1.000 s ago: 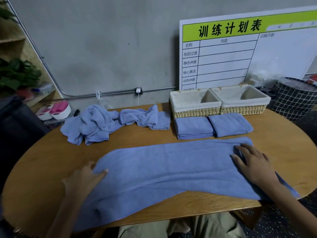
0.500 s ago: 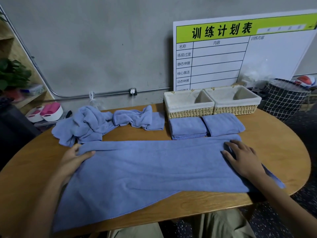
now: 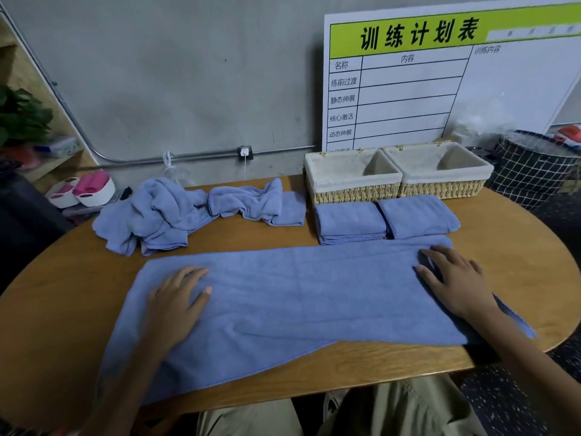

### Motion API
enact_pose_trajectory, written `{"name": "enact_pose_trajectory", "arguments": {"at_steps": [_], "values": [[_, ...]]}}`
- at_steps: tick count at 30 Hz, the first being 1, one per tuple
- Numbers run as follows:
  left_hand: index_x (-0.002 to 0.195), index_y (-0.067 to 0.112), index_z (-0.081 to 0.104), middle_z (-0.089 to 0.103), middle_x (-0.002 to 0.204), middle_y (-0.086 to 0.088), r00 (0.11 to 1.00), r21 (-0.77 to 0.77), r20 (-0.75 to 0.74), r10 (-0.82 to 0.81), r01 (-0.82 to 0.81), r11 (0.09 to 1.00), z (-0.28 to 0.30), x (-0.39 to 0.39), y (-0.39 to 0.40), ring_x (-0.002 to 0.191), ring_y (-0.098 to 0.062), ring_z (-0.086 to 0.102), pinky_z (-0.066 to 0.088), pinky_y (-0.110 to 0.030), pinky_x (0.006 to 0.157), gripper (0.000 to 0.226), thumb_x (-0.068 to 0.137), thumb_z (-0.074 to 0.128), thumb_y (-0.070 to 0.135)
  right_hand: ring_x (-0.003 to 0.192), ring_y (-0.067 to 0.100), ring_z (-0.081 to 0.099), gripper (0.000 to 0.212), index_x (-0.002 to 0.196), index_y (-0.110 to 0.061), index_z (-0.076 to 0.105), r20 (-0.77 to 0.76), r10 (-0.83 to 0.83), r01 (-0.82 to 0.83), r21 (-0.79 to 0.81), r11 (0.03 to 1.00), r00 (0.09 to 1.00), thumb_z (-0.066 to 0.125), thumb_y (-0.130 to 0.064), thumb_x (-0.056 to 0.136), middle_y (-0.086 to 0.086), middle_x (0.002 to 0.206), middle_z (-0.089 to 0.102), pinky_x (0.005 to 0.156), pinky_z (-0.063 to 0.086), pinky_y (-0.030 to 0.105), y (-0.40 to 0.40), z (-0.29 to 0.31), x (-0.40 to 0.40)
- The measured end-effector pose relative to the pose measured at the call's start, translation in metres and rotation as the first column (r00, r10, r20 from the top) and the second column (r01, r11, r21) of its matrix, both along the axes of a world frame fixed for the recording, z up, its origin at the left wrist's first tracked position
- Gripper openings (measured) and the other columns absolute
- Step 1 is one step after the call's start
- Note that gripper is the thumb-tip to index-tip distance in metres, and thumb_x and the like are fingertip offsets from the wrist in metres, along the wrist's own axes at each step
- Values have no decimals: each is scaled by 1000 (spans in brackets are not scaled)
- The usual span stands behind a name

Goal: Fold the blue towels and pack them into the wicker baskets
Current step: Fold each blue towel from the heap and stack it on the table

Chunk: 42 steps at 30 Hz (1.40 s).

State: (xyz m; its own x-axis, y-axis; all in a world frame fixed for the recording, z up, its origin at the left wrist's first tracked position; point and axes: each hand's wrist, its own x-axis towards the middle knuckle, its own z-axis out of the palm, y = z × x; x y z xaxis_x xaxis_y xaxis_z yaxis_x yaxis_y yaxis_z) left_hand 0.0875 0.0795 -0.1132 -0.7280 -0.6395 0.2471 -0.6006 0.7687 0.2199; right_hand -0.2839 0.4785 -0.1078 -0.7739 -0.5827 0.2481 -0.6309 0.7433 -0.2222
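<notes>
A long blue towel [image 3: 298, 297] lies folded lengthwise across the wooden table [image 3: 63, 297]. My left hand [image 3: 176, 300] rests flat on its left part, fingers straight. My right hand [image 3: 456, 281] presses flat on its right end. Two folded blue towels [image 3: 350, 220] [image 3: 418, 215] sit side by side behind it. Right behind them stand two wicker baskets with cloth lining, the left basket [image 3: 352, 191] and the right basket [image 3: 440, 187], both holding nothing. A heap of crumpled blue towels [image 3: 163, 212] [image 3: 257, 204] lies at the back left.
A white planning board [image 3: 408, 89] leans on the wall behind the baskets. A black checked hamper [image 3: 534, 168] stands off the table at the right. Pink and white tubs [image 3: 91, 190] sit at the left, beside a shelf with a plant [image 3: 22, 118].
My left hand carried the towel's near left edge up and over to the far side, then came down flat on the folded towel. My right hand stayed pressed on the right end.
</notes>
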Motion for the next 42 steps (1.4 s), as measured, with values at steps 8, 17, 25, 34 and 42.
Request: {"name": "enact_pose_trajectory", "arguments": {"at_steps": [8,17,25,34,42], "values": [[109,14,73,70,114,-1,943,-159,-312,-118,71,985,36,0,41,105,-24,66,45,-45,87,43,99,38,37,123,33,53,44,132,-20,61,20,57,-57,4,998,998,44,-46,101,7,140,55,101,36,50,-7,10,-14],[155,44,26,7,165,22,935,102,136,-328,316,943,1,0,95,155,-13,0,8,-56,121,83,86,15,88,126,24,56,59,133,-24,61,-15,289,-289,-66,955,957,33,-59,95,2,138,58,100,46,49,-39,-6,21],[155,51,6,-10,164,28,916,109,183,-358,343,933,10,10,101,154,-13,-15,-3,-57,121,90,78,21,95,137,24,45,72,142,-29,53,25,235,-234,-6,972,972,22,-68,91,-1,148,49,107,37,48,-39,-5,4],[151,58,-8,-22,161,27,910,142,227,-347,321,936,10,31,118,151,-13,-25,-2,-67,118,96,71,27,98,138,22,42,72,144,-30,50,42,229,-229,16,973,973,20,-69,91,-2,150,47,109,35,46,-39,-4,4],[152,57,17,10,167,15,985,108,118,-124,111,988,18,51,72,154,-31,11,19,-72,110,75,83,17,88,138,23,43,73,144,-32,49,51,215,-217,39,975,975,19,-70,90,-2,151,46,110,35,46,-40,-2,2]]}}
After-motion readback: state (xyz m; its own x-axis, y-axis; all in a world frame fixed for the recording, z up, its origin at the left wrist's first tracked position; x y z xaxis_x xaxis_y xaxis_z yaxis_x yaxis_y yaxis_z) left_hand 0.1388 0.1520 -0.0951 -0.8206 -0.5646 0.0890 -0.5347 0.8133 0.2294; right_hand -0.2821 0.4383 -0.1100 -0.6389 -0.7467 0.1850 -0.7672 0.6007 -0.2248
